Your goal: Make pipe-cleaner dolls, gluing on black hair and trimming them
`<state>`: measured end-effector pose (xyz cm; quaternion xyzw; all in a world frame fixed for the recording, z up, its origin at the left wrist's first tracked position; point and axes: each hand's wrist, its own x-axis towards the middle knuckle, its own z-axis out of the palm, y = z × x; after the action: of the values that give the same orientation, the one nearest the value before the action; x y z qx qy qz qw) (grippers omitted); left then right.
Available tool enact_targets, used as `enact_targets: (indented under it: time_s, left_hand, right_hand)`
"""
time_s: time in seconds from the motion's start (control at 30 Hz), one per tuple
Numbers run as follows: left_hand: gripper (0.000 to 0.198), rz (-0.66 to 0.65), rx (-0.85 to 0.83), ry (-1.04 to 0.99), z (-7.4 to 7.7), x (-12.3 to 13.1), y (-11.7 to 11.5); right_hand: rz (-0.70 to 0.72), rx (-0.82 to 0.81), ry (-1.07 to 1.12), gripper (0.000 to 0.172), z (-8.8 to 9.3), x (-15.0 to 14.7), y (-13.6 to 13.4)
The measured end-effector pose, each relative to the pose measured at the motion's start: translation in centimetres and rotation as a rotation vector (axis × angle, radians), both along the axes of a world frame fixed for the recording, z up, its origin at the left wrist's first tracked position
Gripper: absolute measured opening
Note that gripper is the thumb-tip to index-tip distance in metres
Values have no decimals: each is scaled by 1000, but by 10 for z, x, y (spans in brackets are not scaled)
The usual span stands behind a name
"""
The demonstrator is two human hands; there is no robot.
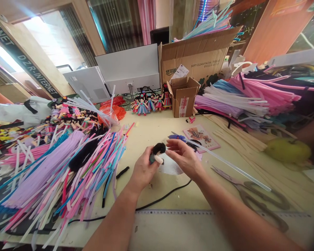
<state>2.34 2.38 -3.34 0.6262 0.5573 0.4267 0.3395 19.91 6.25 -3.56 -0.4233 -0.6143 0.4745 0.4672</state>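
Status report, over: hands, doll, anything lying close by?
Left hand gripping small black-haired doll. Right hand open beside its hair, contact unclear. Large scissors and translucent rod lying off to the right.

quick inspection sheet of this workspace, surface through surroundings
Surface: pale tabletop, measuring strip along the near side
Job's things: small black-haired doll, held above the tabletop
Clutter: fuzzy craft stems heaped left and right; scissors lying at right
Hands: left hand grips the doll; right hand open beside its hair, contact unclear
Cables: thin black cord on the tabletop; cannot tell whether it is a cable
Surroundings: monitor and large cardboard box behind
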Motion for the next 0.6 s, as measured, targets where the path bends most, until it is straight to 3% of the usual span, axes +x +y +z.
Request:
enact_targets:
  time_s: [0.2,0.37,0.47,0.6]
  left_hand:
    - [38,6,66,210,6,4,-3]
    - [41,63,75,356,7,8,-3]
    - [40,28,54,285,5,8,-2]
    - [36,-43,-42,-14,3,5,1]
  right_hand:
    - [34,-41,-84,49,2,-4,-2]
    - [120,-131,19,40,6,-7,-4]
    - [117,-180,87,40,5,-7,-4]
    - [123,-162,100,43,5,-3,0]
